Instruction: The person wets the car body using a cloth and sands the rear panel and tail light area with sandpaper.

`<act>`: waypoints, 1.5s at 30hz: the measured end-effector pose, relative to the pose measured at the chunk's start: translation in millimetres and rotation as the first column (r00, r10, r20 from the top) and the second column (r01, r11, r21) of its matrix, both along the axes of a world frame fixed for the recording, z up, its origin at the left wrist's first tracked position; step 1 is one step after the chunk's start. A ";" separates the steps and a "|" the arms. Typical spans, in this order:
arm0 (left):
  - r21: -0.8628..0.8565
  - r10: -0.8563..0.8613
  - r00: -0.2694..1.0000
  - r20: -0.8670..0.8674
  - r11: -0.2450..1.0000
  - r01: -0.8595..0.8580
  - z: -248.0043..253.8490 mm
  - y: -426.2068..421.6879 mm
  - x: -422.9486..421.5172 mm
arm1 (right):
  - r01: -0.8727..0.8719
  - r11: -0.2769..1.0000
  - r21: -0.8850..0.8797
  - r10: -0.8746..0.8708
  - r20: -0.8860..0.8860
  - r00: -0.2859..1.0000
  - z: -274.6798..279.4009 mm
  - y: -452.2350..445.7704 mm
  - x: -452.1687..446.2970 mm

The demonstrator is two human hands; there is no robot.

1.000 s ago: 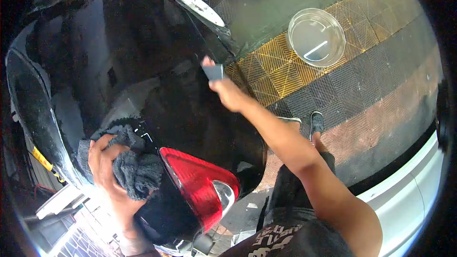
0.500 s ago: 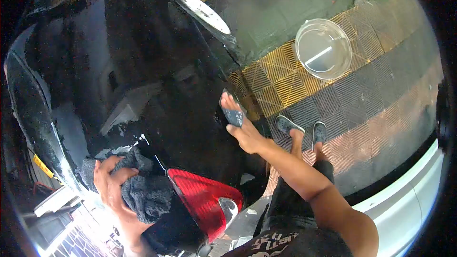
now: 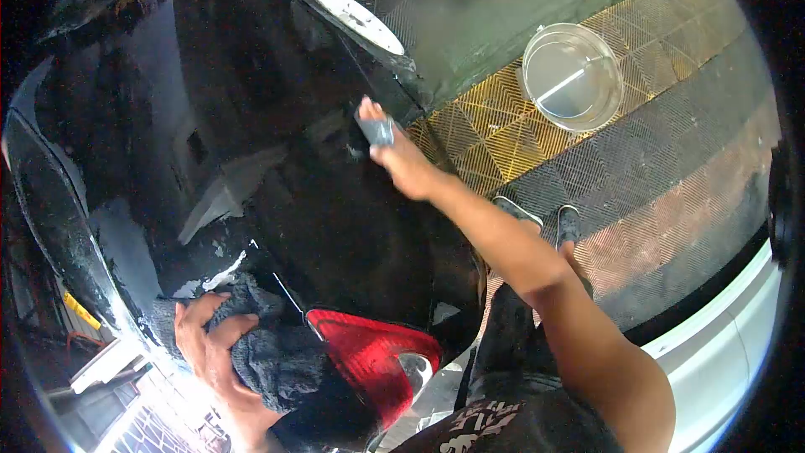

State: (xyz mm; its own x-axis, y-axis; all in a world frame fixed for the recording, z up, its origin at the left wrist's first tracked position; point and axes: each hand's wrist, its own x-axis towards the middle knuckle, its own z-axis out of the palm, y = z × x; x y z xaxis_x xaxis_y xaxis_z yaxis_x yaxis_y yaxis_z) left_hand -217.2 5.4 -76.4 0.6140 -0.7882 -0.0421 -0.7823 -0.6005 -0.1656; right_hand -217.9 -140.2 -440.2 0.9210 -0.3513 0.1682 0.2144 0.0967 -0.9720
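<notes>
My left hand [image 3: 205, 335] is closed around a dark grey towel [image 3: 281, 361], bunched against the black car body [image 3: 277, 193] above the red tail light [image 3: 369, 352]. White streaks of wet residue show on the paint beside the towel. My right hand [image 3: 394, 151] lies flat on the black side panel, arm stretched out. Across its fingers is a small grey sheet of what looks like sandpaper [image 3: 376, 132], with the fingertips showing past its edge and the thumb against its near side.
A clear bucket [image 3: 573, 77] of cloudy water stands on yellow and grey floor tiles [image 3: 495, 130]. A white-covered wheel [image 3: 356, 17] is at the car's far side. My feet [image 3: 568, 222] are on the tiles. A white car [image 3: 713, 352] stands at the lower right.
My right hand has slid up and left over the black panel with the grey sheet. My left hand stays on the towel. The view has shifted slightly.
</notes>
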 end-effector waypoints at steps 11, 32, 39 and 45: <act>0.037 0.005 1.000 0.012 0.999 -0.006 2.3 0.0 -5.1 | 0.099 0.995 0.031 -0.093 -0.144 0.985 -33.0 -11.2 55.1; 0.037 -0.001 0.999 0.039 0.999 -0.001 -2.3 -1.5 -4.6 | 0.054 0.999 0.005 -0.054 -0.072 0.996 -1.2 -6.5 24.1; 0.049 -0.014 0.999 0.042 0.999 0.012 -2.9 1.1 -1.7 | -0.048 0.999 -0.015 0.047 -0.053 0.997 32.1 43.0 -87.4; 0.053 -0.020 0.999 0.046 0.998 0.018 -2.5 2.7 -2.1 | 0.049 0.971 0.236 -0.028 -0.093 0.995 -5.3 -11.3 27.7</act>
State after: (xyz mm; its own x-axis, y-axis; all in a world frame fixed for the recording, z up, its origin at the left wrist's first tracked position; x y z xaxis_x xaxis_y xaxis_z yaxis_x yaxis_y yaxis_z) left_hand -219.3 8.1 -78.9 0.6010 -0.7973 -0.0555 -0.7844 -0.5750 -0.2327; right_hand -190.2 -151.5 -445.5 0.9135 -0.4069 -0.0056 0.1369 0.3203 -0.9374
